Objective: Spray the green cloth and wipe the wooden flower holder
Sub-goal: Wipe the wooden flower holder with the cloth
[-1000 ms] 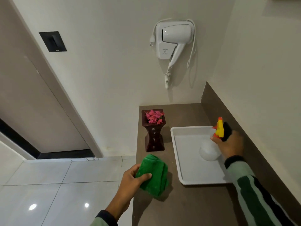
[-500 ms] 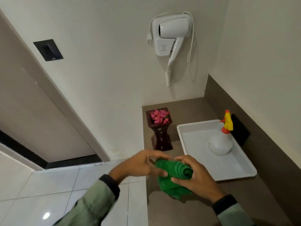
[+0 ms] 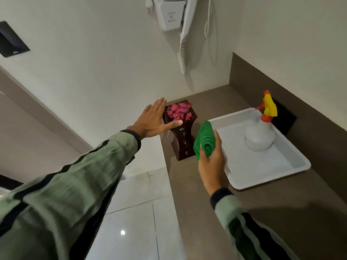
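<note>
The dark wooden flower holder (image 3: 183, 139) stands upright at the left edge of the brown counter, with pink flowers (image 3: 178, 112) in its top. My left hand (image 3: 154, 121) is spread open beside the holder's upper left rim, thumb across its front edge. My right hand (image 3: 211, 158) grips the rolled green cloth (image 3: 204, 139), held just to the right of the holder. The spray bottle (image 3: 260, 134), white with a yellow and orange trigger head, stands in the white tray (image 3: 262, 177) on the right.
A white hair dryer (image 3: 174, 17) with a coiled cord hangs on the wall above the counter (image 3: 197, 212). A black wall plate (image 3: 11, 42) sits at the far left. White floor tiles (image 3: 131, 212) lie below the counter's left edge. A dark backsplash (image 3: 262, 77) runs along the right wall.
The cloth has passed from both hands into my right hand alone. My left hand has let go and reached forward to the holder's top. The view has moved closer.
</note>
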`<state>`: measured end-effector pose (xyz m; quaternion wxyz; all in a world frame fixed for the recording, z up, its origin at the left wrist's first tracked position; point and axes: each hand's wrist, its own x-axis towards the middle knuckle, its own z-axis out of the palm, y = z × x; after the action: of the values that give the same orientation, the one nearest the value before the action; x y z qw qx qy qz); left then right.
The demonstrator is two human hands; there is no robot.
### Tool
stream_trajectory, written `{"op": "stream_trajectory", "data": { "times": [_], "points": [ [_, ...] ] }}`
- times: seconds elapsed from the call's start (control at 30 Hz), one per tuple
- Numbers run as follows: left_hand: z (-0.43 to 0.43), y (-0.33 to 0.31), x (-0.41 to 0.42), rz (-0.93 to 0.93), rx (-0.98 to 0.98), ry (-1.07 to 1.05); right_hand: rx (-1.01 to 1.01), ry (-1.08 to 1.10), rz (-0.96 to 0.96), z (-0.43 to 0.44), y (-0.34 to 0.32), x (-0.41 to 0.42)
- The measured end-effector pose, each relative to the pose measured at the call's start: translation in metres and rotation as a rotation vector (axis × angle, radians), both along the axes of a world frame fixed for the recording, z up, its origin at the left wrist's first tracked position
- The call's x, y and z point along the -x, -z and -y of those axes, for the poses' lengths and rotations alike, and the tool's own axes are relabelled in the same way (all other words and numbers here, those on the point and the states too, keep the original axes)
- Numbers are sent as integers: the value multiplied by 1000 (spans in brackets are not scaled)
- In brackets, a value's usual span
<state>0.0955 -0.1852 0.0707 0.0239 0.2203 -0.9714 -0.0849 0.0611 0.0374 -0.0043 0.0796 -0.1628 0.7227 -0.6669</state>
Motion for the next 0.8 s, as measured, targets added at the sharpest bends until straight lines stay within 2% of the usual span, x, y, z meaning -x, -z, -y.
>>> {"op": "stream_trajectory", "data": {
  "times": [0.27, 0.5, 0.67, 0.8],
  "points": [
    [10, 12, 5, 24, -33, 19, 130, 149, -44, 72, 13, -21],
    [10, 10, 7, -3, -96, 55, 88, 187, 2, 101, 7, -43],
    [9, 9, 7, -15, -85, 75, 49, 149, 1, 100, 4, -52],
    [8, 8, 7, 12, -88, 53, -33, 5, -17, 94, 10, -72]
  ]
}}
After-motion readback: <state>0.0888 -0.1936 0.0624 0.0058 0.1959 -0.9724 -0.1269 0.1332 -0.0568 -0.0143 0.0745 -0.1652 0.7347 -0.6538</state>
